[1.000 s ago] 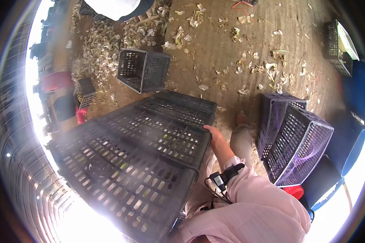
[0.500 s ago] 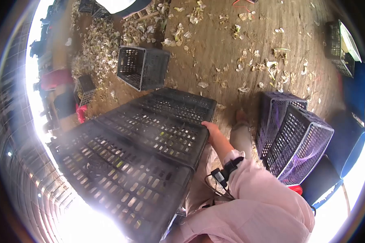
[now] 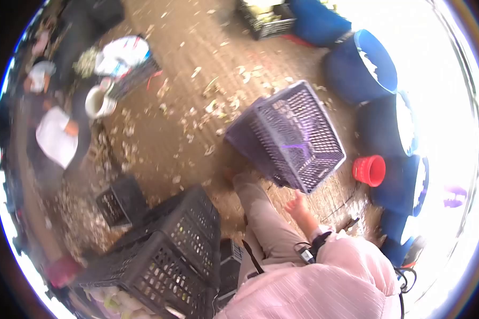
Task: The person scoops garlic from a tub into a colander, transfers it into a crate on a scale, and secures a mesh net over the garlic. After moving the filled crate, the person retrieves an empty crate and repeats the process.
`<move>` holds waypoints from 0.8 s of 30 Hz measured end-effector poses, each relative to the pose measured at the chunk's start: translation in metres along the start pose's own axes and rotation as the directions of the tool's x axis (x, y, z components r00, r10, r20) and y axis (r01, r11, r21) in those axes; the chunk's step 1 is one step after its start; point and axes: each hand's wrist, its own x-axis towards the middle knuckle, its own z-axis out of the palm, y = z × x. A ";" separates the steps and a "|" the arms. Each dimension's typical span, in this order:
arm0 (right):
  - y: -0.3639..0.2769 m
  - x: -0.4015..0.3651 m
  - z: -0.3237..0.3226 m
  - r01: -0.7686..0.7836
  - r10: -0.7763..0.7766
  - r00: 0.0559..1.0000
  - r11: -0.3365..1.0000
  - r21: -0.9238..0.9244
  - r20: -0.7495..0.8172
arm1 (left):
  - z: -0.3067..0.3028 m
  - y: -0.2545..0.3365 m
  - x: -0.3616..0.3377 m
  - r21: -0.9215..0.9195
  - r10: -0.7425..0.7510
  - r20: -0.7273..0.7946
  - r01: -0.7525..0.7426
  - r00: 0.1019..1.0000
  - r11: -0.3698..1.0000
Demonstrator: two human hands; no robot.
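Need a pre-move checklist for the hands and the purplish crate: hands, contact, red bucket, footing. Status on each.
1. Right hand in view: ok, near the lower corner of the purplish crate.
2. Right hand touching the crate: cannot tell, the fingertips blur into its edge.
3. Left hand in view: not ok, it does not show.
4. Crate apart from the red bucket: ok, a strip of floor shows between them.
5. Floor free of leaf scraps: not ok, they lie scattered beyond the crate.
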 end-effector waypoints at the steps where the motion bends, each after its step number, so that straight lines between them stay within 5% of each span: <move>1: -0.016 0.027 -0.028 -0.053 0.054 0.998 0.998 0.021 -0.025 | 0.008 0.000 0.013 0.023 0.013 0.047 -0.014 0.999 1.000; 2: -0.029 0.048 -0.047 0.066 -0.066 0.997 0.998 0.003 0.029 | 0.018 -0.004 0.024 0.043 0.022 0.087 -0.026 0.996 0.999; 3: -0.052 0.037 -0.042 0.168 -0.171 0.980 0.985 -0.034 -0.099 | 0.027 -0.010 0.031 0.063 0.028 0.117 -0.035 0.993 0.997; 5: -0.072 0.055 -0.051 0.502 -0.514 0.854 0.854 0.138 0.076 | 0.044 -0.009 0.041 0.136 0.035 0.166 -0.058 0.986 0.989; 7: -0.071 0.119 -0.067 0.374 -0.406 0.904 0.903 0.211 0.135 | 0.075 0.005 0.053 0.242 0.037 0.225 -0.093 0.974 0.966; 9: -0.062 0.137 -0.058 0.430 -0.433 0.901 0.898 0.096 0.013 | 0.103 0.012 0.059 0.342 0.029 0.262 -0.121 0.965 0.932; 11: -0.065 0.134 -0.053 0.408 -0.466 0.873 0.860 -0.305 -0.147 | 0.124 0.010 0.057 0.426 0.021 0.281 -0.144 0.960 0.893; 13: -0.069 0.139 -0.047 0.418 -0.446 0.874 0.892 -0.169 -0.194 | 0.143 0.005 0.047 0.492 0.027 0.293 -0.175 0.956 0.853; 14: -0.079 0.135 -0.040 0.267 -0.282 0.933 0.959 -0.097 -0.222 | 0.150 0.001 0.042 0.521 0.027 0.298 -0.187 0.954 0.833; 15: -0.076 0.155 -0.035 0.330 -0.380 0.901 0.913 -0.240 -0.209 | 0.159 -0.007 0.035 0.548 0.026 0.306 -0.198 0.952 0.813; 16: -0.110 0.099 -0.051 0.267 -0.279 0.940 0.960 -0.084 -0.197 | 0.168 -0.017 0.028 0.577 0.022 0.310 -0.207 0.950 0.790; 17: -0.120 0.093 -0.057 0.261 -0.315 0.918 0.937 -0.231 -0.242 | 0.176 -0.027 0.017 0.604 0.019 0.313 -0.214 0.950 0.767; 20: -0.141 0.048 -0.150 0.243 -0.262 0.958 0.957 -0.160 -0.113 | 0.207 -0.071 -0.020 0.664 0.004 0.339 -0.243 0.941 0.707; 24: -0.063 0.070 -0.321 0.468 -0.434 0.872 0.875 0.124 -0.226 | 0.263 -0.126 -0.079 0.736 -0.039 0.399 -0.295 0.916 0.609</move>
